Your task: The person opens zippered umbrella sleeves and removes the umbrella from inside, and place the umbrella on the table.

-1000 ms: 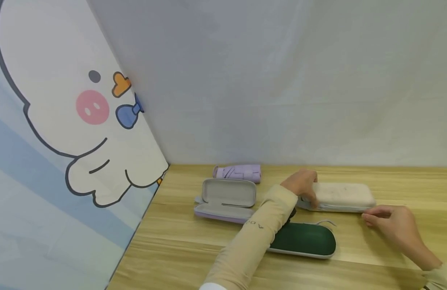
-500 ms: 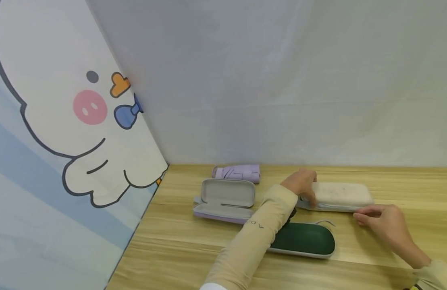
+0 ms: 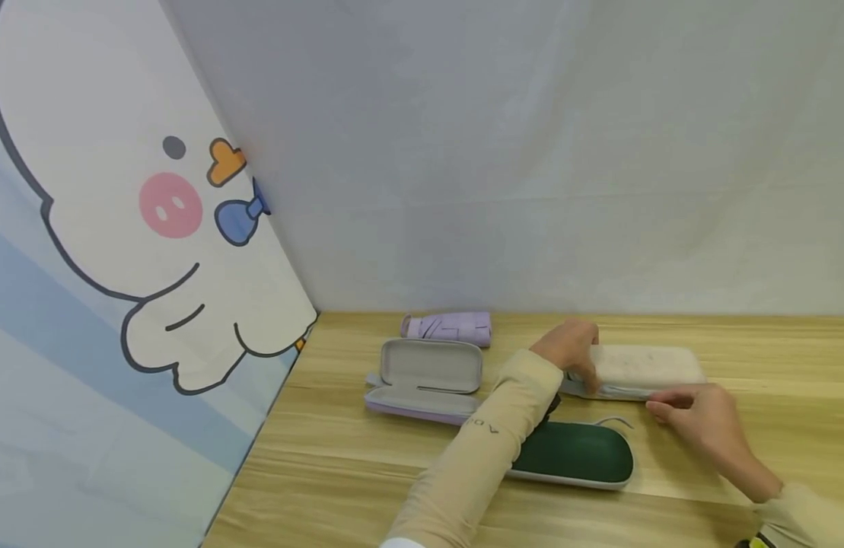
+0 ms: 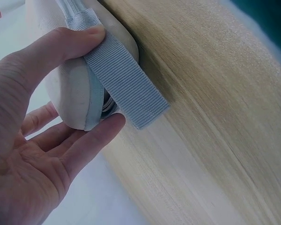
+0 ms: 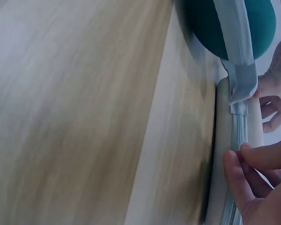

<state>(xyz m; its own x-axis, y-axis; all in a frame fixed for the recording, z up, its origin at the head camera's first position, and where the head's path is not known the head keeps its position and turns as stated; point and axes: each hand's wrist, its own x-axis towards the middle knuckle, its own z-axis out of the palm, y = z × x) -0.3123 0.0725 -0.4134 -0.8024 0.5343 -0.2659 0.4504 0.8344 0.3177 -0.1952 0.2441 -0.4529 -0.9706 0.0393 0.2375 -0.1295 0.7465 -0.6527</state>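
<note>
A white zippered hard case [image 3: 651, 365] lies closed-lidded on the wooden table. My left hand [image 3: 568, 352] grips its left end; in the left wrist view the thumb presses a grey webbing tab [image 4: 126, 79] against the case and fingers support the end from the other side. A small gap shows in the zipper beside the tab. At the front side, my right hand [image 3: 699, 418] pinches the zipper [image 5: 239, 129] between thumb and index finger. The pull itself is hidden by the fingertips.
A dark green case [image 3: 575, 453] with a grey strap lies in front, partly under my left forearm. An open purple case [image 3: 431, 369] with grey lining is to the left, and a folded purple umbrella [image 3: 456, 329] lies behind it. A pale curtain [image 3: 531, 190] hangs behind the table.
My right hand has slid left along the front zipper of the white case, from its right corner towards the middle. The left hand keeps its grip on the left end.
</note>
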